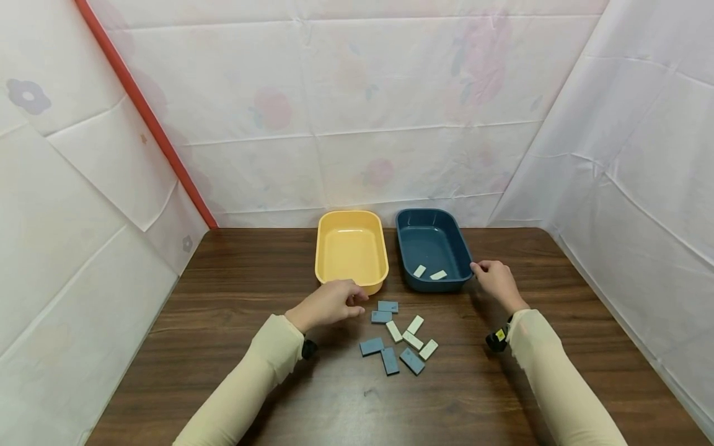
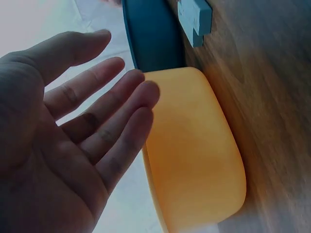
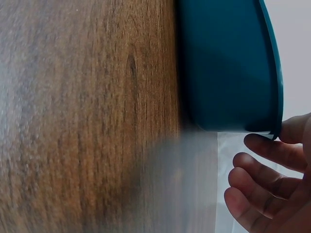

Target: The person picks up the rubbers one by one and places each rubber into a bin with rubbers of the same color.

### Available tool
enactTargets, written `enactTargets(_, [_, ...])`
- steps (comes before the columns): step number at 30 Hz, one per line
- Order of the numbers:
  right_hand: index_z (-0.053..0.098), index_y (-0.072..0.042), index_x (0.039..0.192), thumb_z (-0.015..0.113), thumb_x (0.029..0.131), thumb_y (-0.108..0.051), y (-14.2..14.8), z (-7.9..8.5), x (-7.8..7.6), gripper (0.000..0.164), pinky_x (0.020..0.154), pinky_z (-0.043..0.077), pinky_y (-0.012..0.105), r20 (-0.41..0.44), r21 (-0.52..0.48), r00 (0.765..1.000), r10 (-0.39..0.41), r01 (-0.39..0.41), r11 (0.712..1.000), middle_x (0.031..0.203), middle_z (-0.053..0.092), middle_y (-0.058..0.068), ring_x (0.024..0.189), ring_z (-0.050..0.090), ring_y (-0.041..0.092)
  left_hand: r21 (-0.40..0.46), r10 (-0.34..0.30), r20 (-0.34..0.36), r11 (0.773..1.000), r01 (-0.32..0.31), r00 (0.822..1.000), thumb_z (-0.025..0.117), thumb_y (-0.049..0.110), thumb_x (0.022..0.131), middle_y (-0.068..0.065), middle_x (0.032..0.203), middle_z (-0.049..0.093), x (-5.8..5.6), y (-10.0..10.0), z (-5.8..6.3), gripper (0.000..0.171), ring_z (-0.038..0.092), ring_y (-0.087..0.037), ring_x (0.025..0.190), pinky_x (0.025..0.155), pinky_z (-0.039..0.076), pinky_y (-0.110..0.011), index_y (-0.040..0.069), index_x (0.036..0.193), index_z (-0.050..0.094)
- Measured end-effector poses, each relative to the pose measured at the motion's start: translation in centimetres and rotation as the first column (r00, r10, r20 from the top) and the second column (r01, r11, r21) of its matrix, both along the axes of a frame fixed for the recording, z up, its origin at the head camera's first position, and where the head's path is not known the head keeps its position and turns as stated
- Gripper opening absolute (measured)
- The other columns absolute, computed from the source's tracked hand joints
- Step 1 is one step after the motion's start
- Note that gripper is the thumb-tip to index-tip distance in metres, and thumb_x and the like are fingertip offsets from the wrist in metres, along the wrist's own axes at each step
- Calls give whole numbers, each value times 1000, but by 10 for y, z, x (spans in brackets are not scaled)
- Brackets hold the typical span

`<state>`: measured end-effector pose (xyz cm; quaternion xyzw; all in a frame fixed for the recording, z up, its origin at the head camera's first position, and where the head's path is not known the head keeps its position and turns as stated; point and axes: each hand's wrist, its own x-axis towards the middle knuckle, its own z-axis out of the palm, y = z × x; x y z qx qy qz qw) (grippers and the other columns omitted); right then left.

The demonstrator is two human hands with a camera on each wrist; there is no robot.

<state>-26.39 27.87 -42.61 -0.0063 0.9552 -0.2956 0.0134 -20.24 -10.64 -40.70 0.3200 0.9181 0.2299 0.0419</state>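
My left hand (image 1: 333, 303) hovers at the near edge of the yellow bin (image 1: 318, 263), thumb and fingers loosely spread with nothing between them. Thumb and forefinger of my right hand (image 1: 496, 284) pinch the rim of the dark blue bin (image 1: 429, 241) at its near right corner; the right wrist view shows the other fingers (image 3: 245, 201) below that rim. Two cream rectangular blocks, one of them this cream block (image 1: 438, 275), lie inside the blue bin. In front of the bins are several grey-blue blocks (image 1: 390, 361) and several cream blocks (image 1: 413, 340), flat on the table.
The dark wooden table (image 1: 268, 260) meets a pale patterned sheet (image 1: 251, 167) at its back edge. Similar white sheeting (image 1: 630, 260) hangs along the right side. A red strip (image 1: 146, 114) runs down the back left corner.
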Motion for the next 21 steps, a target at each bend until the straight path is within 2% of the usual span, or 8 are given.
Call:
enactTargets(5, [59,8,127,42,104,-31,0,0,0,48,79,50,46,-6,0,1000,-1,1,1000,116,65,27,97,62,34,-30,-38,12,999,38,999,72,22,88,-1,103,70,4,5,-2,25,65,-13,90,79,53,-28,10,110,72])
enactTargets(12, [57,8,129,41,105,-32,0,-1,-1,50,80,50,47,-3,0,1000,8,-8,1000,117,64,28,98,62,35,-73,-67,79,995,73,995,71,23,89,-1,108,70,9,13,-4,28,67,-13,93,81,54,-28,9,113,71])
enactTargets(21, [57,8,130,40,105,-34,0,-1,0,51,82,51,48,11,2,1000,1,-1,1000,119,64,28,101,62,36,-149,-137,104,977,152,985,72,23,89,1,108,71,15,22,-5,25,67,-11,91,83,53,-27,13,111,72])
